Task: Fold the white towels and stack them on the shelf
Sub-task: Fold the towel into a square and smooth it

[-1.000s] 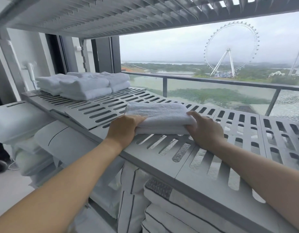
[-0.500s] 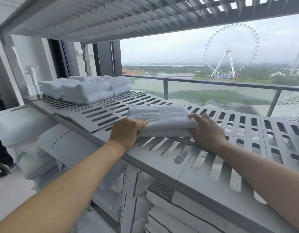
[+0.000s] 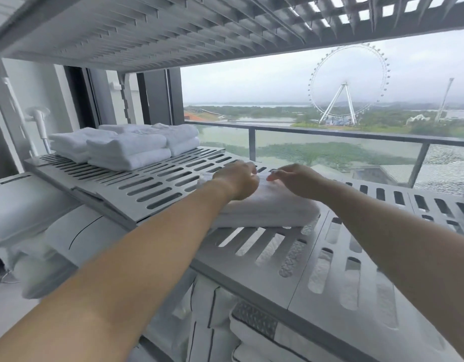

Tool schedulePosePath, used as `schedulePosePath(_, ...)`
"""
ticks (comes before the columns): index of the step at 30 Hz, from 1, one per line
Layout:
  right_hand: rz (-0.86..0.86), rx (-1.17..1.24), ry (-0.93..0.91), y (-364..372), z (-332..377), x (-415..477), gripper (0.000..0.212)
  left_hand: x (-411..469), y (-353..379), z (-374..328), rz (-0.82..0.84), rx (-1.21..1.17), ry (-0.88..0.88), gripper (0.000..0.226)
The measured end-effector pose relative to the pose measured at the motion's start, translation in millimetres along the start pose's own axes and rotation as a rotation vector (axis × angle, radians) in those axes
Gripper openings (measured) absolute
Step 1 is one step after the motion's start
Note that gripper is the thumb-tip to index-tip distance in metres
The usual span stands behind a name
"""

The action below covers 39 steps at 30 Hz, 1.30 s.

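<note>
With the towel (image 3: 267, 207) lying folded on the shelf (image 3: 157, 184), both hands (image 3: 236, 178) (image 3: 296, 178) rest loosely curled on top, gripping nothing; best press flat and square its edges.

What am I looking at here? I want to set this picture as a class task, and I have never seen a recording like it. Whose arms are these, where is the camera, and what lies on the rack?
There is no machine here. A person wears a wide-angle camera on the head, looking forward and down, so the two bare arms reaching in from the bottom are that person's own.

The left hand and right hand rest on top of a folded white towel, fingers curled at its far edge; whether they grip it is unclear. The towel lies on a grey slotted shelf. Further back on the left sits a stack of folded towels. Padded white bedding fills the level below. Beyond a glass railing stands a Ferris wheel.
</note>
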State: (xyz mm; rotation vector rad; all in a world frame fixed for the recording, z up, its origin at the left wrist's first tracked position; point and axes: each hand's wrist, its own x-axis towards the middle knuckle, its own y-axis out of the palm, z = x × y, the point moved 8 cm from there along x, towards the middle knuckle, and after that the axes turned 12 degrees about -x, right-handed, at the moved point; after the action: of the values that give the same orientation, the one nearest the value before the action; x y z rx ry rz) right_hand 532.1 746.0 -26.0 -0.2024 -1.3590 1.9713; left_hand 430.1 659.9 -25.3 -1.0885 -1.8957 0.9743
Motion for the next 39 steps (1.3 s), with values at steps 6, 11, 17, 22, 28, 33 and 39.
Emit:
schedulePosePath(6, 0.167, -0.191, -0.107, 49.3, 2.4, 28.7, 0.037, 16.4, 34.3, 39.9, 0.144, -0.059, -0.017, 0.051)
schedulePosePath(11, 0.237, -0.359, -0.156, 59.2, -12.7, 25.3, 0.045, 12.5, 33.0, 55.4, 0.113, 0.077, -0.142, 0.063)
schedulePosePath(17, 0.055, -0.262, -0.146, 46.0, -9.5, 19.0, 0.04, 1.2, 20.8, 46.4, -0.029, -0.04, -0.057, 0.068)
schedulePosePath(22, -0.434, -0.266, -0.241, 12.6, 13.1, -16.3, 0.022, -30.9, 8.6, 12.1, -0.136, -0.153, 0.345, 0.043)
schedulePosePath(28, -0.145, -0.38, -0.231, 33.1, 3.7, -26.1, 0.038, -42.4, 28.6, 29.4, 0.097, 0.198, 0.157, 0.075)
schedulePosePath(33, -0.079, -0.358, -0.204, 33.6, 4.4, -32.2, 0.04, -50.0, 28.2, 28.9, 0.144, 0.204, 0.101, 0.07)
schedulePosePath(39, -0.026, -0.295, -0.13, 25.3, 10.0, -16.7, 0.032, -35.7, 18.1, 22.8, 0.217, -0.069, 0.006, 0.05)
